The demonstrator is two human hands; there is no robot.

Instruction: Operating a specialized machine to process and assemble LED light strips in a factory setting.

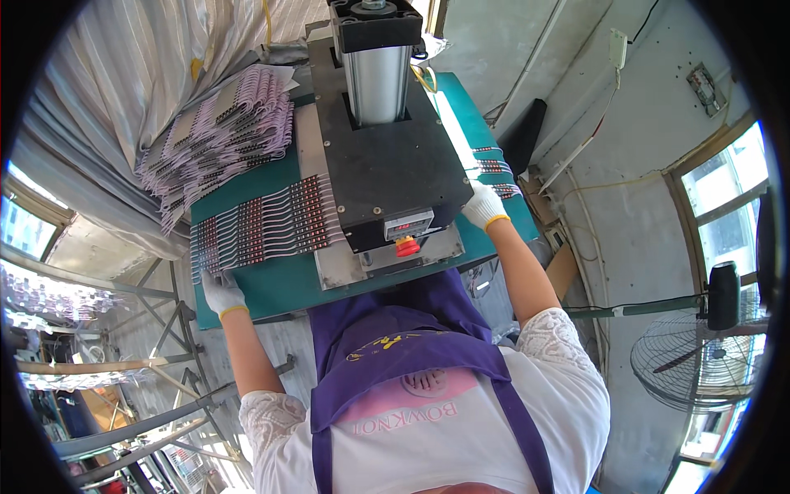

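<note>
A row of joined LED light strips [271,218], dark with pale wires between them, lies across the green table and runs under the black press [387,156]. My left hand [222,294], in a white knitted glove, holds the near left corner of the strips, its fingers closed around that edge. On the other side of the press, my right hand [485,206], gloved the same way, rests close by the press housing. Further strip ends [496,166] show just beyond it. The right fingers are partly hidden against the press, so their grip does not show.
A heap of folded strips [226,123] sits at the back left of the green table [280,292]. On the press front are a red knob [406,246] and a small display [407,224]. A wire-cage fan [695,358] stands at the right, and striped curtains [115,90] hang at the left.
</note>
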